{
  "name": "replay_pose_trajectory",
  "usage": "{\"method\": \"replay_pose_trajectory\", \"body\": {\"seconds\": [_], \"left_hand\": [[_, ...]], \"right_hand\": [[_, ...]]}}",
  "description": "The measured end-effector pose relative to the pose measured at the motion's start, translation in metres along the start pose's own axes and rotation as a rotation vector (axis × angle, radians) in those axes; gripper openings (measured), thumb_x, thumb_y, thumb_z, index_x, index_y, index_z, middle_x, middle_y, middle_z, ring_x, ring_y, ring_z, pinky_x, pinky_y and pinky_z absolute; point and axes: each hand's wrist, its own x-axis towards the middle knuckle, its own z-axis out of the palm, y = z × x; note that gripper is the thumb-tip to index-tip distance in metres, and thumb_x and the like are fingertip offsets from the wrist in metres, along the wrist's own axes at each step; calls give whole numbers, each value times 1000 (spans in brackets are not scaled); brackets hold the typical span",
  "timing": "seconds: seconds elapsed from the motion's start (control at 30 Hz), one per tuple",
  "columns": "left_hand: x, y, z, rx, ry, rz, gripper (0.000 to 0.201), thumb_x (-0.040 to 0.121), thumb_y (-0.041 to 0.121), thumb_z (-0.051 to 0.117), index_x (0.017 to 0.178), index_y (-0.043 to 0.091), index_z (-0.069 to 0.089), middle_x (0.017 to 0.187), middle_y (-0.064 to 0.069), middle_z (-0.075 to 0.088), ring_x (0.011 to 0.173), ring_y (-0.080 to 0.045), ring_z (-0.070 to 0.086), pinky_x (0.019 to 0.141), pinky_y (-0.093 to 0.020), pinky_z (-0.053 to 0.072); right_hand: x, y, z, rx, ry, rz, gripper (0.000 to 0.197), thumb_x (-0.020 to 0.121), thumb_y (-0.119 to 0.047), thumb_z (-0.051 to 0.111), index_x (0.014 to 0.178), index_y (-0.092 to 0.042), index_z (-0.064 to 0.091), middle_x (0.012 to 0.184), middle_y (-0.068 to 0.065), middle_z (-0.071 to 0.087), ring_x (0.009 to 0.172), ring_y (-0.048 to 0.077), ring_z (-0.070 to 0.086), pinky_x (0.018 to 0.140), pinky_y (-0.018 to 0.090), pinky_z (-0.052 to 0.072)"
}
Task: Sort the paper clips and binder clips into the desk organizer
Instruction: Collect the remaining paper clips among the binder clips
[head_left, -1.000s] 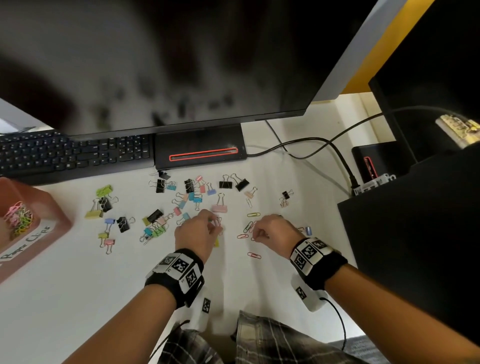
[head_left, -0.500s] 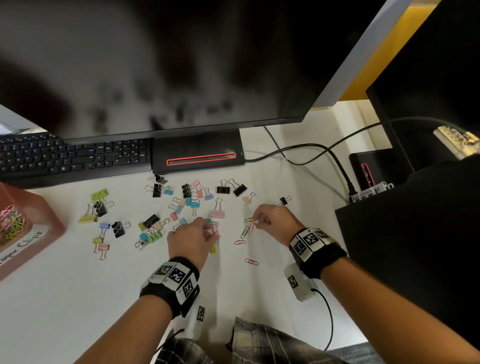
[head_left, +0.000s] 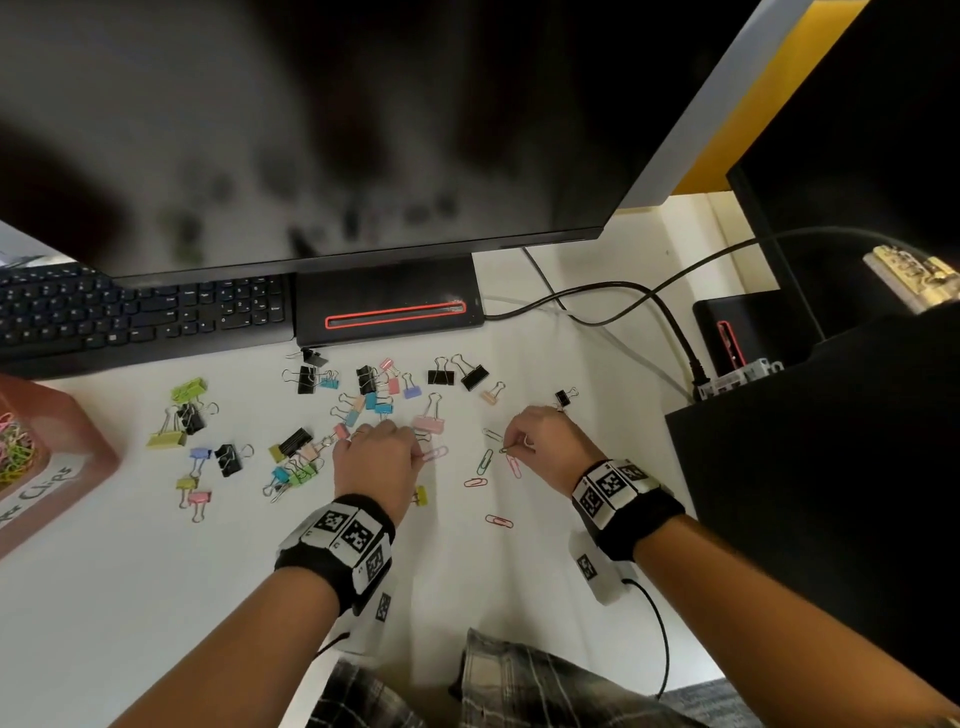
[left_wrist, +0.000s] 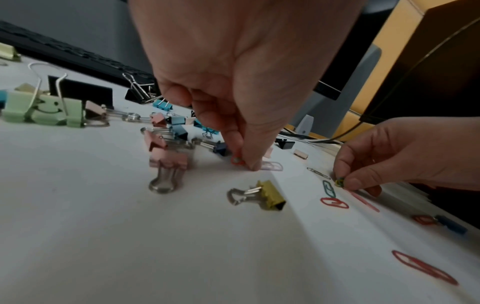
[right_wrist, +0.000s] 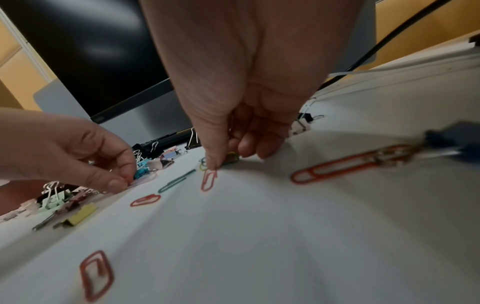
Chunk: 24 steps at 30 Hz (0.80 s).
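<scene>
Two hands at work on the white desk (head_left: 156, 597), both gathering paper clips. Left hand (head_left: 375, 462): thumb and forefinger pinch a red paper clip (left_wrist: 237, 160) at the desk surface, with a pale pink paper clip (left_wrist: 272, 165) lying just beside the fingertips. Right hand (head_left: 545, 441): fingertips pinch a yellow-green paper clip (left_wrist: 339, 182) against the desk. Loose paper clips between and near the hands: one teal (head_left: 485, 461), several red or pink, among them one nearer the person (head_left: 498, 520). Binder clips: a scatter of many colours (head_left: 363, 395) left of and beyond the left hand, none yet sorted as far as shows. Desk organizer (head_left: 78, 441): reddish tray at the far left edge, well apart from both hands, already holding coloured paper clips (head_left: 15, 452) in one compartment. Step in hand, by judgement: picking paper clips off the desk. Next move likely calls for lifting each thin clip cleanly from the flat surface, collecting the rest, then a long carry leftward to the paper-clip compartment.
</scene>
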Motion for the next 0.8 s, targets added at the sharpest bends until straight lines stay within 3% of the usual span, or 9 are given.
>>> {"method": "replay_pose_trajectory", "body": {"seconds": [0.17,0.3,0.4,0.57,0.67,0.8], "left_hand": [[-3,2,-7,18,-47,114,9,91,27,49,87,23,56,85,5,61,90,-20,54,98,-44,30],[-5,1,-7,-242,-44,260,6,85,25,60,90,23,61,82,8,64,83,-19,55,81,-36,39],[-10,15,-4,-352,-64,308,14,81,28,66,95,25,63,80,10,64,83,-14,53,82,-34,41],[-12,37,7,-181,-129,276,22,87,36,57,108,28,58,94,10,67,97,-16,54,80,-31,23],[-11,40,9,-42,-113,277,17,89,39,52,98,30,63,96,7,64,96,-18,53,76,-32,23],[-10,44,11,-21,-120,261,15,90,38,50,94,30,63,98,8,60,100,-18,50,78,-33,26]], "right_hand": [[-14,7,-6,155,41,55,19,84,-9,63,102,-13,64,79,-1,59,73,14,54,77,29,51],[-24,12,-7,223,118,138,23,83,-15,66,104,-21,62,78,-5,62,74,13,59,78,29,52],[-34,6,8,225,110,224,23,82,-21,66,104,-25,60,76,-9,64,73,12,60,76,28,49],[-37,-6,24,222,152,270,14,83,-11,66,97,-9,65,86,8,62,74,18,55,73,28,48],[-35,-7,25,187,156,223,10,84,-8,64,92,-5,69,97,9,54,79,21,55,77,27,46],[-33,-6,21,44,75,134,14,86,-8,58,94,-4,69,102,15,62,91,29,59,85,34,48]]}}
